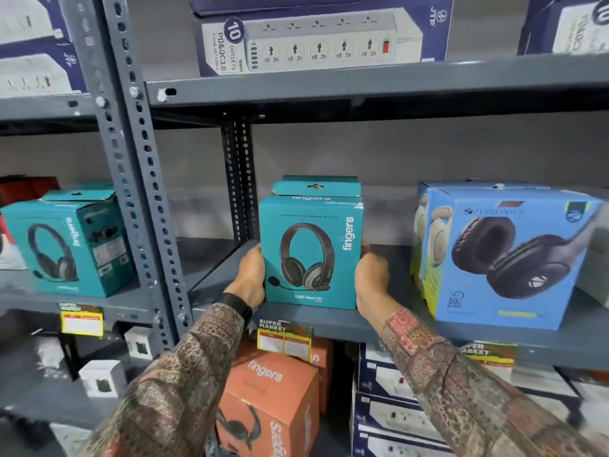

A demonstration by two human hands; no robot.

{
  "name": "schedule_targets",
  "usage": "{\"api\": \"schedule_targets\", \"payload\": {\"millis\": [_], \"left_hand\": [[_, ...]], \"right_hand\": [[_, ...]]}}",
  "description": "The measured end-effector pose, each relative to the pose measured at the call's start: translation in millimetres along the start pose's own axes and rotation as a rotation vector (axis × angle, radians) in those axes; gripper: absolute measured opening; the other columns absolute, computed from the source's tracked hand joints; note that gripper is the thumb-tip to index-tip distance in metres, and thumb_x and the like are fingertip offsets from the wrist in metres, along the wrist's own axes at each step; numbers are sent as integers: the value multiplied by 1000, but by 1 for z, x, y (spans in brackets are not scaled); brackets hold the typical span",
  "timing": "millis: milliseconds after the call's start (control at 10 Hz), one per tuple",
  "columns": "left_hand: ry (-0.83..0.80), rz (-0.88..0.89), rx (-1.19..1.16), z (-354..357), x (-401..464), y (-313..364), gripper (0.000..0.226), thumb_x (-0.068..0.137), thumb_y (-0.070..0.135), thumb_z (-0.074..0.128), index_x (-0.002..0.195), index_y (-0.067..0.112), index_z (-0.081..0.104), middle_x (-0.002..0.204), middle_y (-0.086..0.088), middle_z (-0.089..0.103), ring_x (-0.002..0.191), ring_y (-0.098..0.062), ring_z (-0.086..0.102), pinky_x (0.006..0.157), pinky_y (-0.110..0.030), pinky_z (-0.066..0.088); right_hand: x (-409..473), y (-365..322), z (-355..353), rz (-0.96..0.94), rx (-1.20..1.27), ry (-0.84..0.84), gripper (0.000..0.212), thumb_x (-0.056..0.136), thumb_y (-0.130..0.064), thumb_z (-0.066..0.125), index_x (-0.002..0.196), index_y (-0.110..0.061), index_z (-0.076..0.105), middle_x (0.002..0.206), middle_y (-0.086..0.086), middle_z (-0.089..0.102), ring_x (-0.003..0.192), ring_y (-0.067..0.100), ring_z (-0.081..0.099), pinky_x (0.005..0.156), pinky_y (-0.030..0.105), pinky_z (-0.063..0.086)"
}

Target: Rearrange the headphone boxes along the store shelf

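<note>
A teal "fingers" headphone box [311, 252] stands upright near the front of the grey middle shelf [329, 319], with another teal box directly behind it. My left hand [250, 278] presses its left side and my right hand [370, 278] its right side, so both grip it. A blue Zebronics headphone box [514, 258] stands to the right, with more blue boxes behind it. Another teal headphone box [71, 245] sits on the neighbouring shelf to the left, turned at an angle.
A perforated grey upright post [141, 179] separates the two shelf bays. Power-strip boxes [319, 37] lie on the shelf above. Orange "fingers" boxes [267, 400] and dark blue boxes [395, 407] fill the shelf below. Yellow price tags [285, 339] hang on the shelf edge.
</note>
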State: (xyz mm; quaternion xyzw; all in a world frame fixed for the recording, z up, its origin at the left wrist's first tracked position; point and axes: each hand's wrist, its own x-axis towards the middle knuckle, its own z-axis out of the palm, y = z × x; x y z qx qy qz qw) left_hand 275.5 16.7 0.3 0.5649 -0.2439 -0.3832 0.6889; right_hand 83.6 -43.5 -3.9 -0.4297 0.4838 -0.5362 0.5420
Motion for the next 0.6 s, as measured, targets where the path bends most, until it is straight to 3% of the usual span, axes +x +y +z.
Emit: {"api": "schedule_targets", "payload": {"millis": [100, 300, 400, 500, 600], "left_hand": [[27, -9, -10, -1, -7, -3, 39, 107, 38, 49, 85, 20, 76, 108, -17, 84, 81, -32, 74, 74, -37, 60], [58, -24, -19, -1, -7, -3, 41, 108, 33, 49, 76, 20, 72, 66, -3, 81, 68, -26, 71, 63, -31, 57], [48, -28, -17, 0, -6, -3, 43, 107, 32, 47, 75, 20, 72, 68, -4, 81, 69, -27, 72, 65, -32, 57], [25, 3, -55, -1, -6, -5, 41, 109, 37, 49, 84, 18, 76, 88, -10, 83, 79, -30, 74, 80, -40, 61], [121, 50, -175, -10, -12, -5, 47, 112, 48, 44, 121, 13, 75, 115, -10, 80, 98, -26, 73, 89, -41, 59]], "right_hand": [[-6, 0, -2, 16, 47, -10, 39, 110, -27, 40, 79, -16, 60, 84, 5, 77, 66, 24, 74, 60, 30, 55], [-9, 4, 2, 10, 81, -3, 41, 109, -33, 42, 81, -17, 66, 88, 5, 81, 68, 24, 78, 58, 28, 54], [-12, 5, 2, 1, 66, 17, 43, 110, -37, 42, 77, -18, 62, 85, 4, 81, 57, 18, 78, 53, 24, 50], [-12, 3, -2, 12, 98, -46, 47, 111, -45, 41, 84, -17, 66, 97, 10, 84, 66, 23, 81, 57, 27, 54], [-17, -7, -16, 41, 135, -73, 55, 110, -61, 38, 134, -21, 67, 138, 11, 75, 118, 32, 76, 86, 36, 57]]}}
